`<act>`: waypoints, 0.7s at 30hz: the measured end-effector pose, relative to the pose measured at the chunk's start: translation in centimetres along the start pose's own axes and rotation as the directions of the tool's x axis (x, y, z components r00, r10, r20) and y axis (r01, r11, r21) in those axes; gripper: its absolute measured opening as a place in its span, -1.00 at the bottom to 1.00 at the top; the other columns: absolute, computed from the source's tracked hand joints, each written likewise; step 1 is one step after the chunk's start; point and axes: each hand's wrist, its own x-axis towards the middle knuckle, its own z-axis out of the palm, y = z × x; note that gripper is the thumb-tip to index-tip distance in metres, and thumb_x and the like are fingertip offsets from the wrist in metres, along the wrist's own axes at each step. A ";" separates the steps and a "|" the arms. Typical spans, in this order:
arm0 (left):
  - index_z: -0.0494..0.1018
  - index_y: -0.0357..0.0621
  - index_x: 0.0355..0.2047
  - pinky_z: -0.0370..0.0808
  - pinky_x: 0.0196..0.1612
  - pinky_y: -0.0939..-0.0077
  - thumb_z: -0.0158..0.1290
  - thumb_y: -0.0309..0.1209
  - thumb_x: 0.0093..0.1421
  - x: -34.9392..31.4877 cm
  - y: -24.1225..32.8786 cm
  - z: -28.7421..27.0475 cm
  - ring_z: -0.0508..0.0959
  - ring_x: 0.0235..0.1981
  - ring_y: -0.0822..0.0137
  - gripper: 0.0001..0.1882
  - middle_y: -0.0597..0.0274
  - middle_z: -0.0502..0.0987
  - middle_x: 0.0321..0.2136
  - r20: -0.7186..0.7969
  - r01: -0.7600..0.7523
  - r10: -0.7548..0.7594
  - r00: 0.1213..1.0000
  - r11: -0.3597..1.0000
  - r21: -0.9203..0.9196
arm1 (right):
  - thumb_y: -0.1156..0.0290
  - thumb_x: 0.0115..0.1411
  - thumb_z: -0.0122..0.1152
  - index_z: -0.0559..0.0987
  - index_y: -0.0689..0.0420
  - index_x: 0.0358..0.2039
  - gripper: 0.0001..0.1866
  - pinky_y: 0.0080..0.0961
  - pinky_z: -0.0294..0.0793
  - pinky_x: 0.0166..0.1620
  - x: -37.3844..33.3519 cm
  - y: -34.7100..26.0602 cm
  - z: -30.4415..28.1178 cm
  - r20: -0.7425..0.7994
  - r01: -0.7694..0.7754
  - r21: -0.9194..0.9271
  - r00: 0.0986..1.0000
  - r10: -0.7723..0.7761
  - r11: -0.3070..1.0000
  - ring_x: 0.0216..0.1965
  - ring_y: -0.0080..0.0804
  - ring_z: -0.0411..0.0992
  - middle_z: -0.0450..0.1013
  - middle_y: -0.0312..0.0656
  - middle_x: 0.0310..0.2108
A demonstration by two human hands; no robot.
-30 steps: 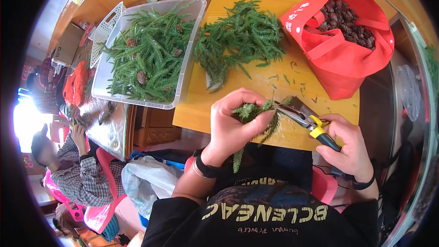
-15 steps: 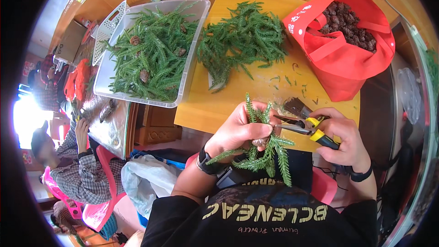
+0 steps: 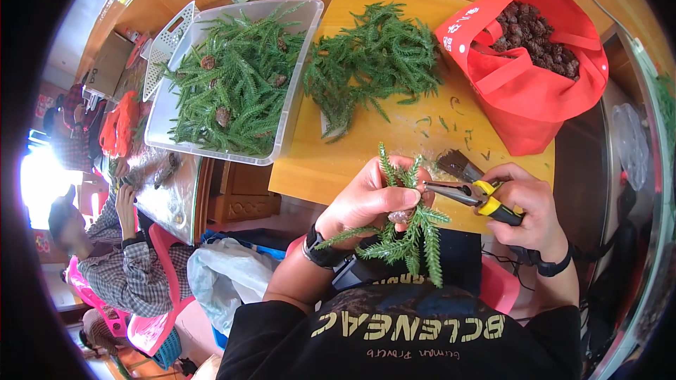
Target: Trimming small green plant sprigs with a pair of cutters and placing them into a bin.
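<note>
My left hand (image 3: 377, 193) pinches an artificial pine sprig (image 3: 412, 239) above my lap, its green needled branches fanning downward and up past the thumb. A small pine cone (image 3: 399, 218) sits among the branches, just below my fingers. In my right hand (image 3: 528, 207) is a pair of long-nose pliers (image 3: 472, 195) with yellow and black handles. Their jaws point left, closed or nearly so, with the tip beside my left thumb and fingertips. Whether the tip grips any wire there is too small to tell.
A yellow board (image 3: 303, 176) bears a heap of pine sprigs (image 3: 380, 56), green scraps and a dark brush-like piece (image 3: 458, 166). To its left stands a clear plastic bin (image 3: 282, 148) of sprigs with cones; to its right, a red bag (image 3: 521, 112) of pine cones. Another person (image 3: 134, 267) sits far left.
The pliers' jaws have come together from a wider spread, and my right hand has closed on the handles. The sprig has shifted slightly left.
</note>
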 end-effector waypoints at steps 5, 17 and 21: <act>0.38 -0.21 -0.45 0.34 -0.58 0.66 0.14 -0.49 -0.07 0.3 0.9 0.3 0.40 -0.59 0.48 -0.82 0.17 0.44 -0.53 0.011 -0.065 0.064 0.998 0.991 0.118 | 0.42 -0.23 0.27 0.30 0.17 -0.71 -0.73 -0.40 0.42 -0.30 -0.1 -0.8 0.1 -0.069 -0.029 -0.082 0.997 0.024 0.996 -0.37 -0.11 0.44 0.41 -0.14 -0.61; 0.45 -0.26 -0.53 0.41 -0.40 0.58 0.15 -0.64 -0.17 1.2 1.1 1.3 0.50 -0.51 0.35 -0.86 0.19 0.50 -0.55 0.171 -0.459 0.717 0.675 0.228 0.859 | 0.39 -0.19 0.24 0.25 0.18 -0.69 -0.69 -0.38 0.37 -0.21 -0.5 -2.8 0.2 -0.101 -0.300 -0.048 0.950 0.294 0.953 -0.25 -0.11 0.42 0.38 -0.09 -0.57; 0.41 -0.29 -0.56 0.39 -0.40 0.57 0.09 -0.60 -0.09 0.4 1.6 1.4 0.46 -0.51 0.40 -0.93 0.18 0.47 -0.53 -0.110 -0.315 0.447 0.888 0.765 0.561 | 0.37 -0.18 0.24 0.24 0.17 -0.69 -0.68 -0.26 0.35 -0.14 -0.3 -2.2 -0.4 -0.041 -0.186 -0.051 0.982 0.184 0.981 -0.12 0.01 0.37 0.44 -0.07 -0.51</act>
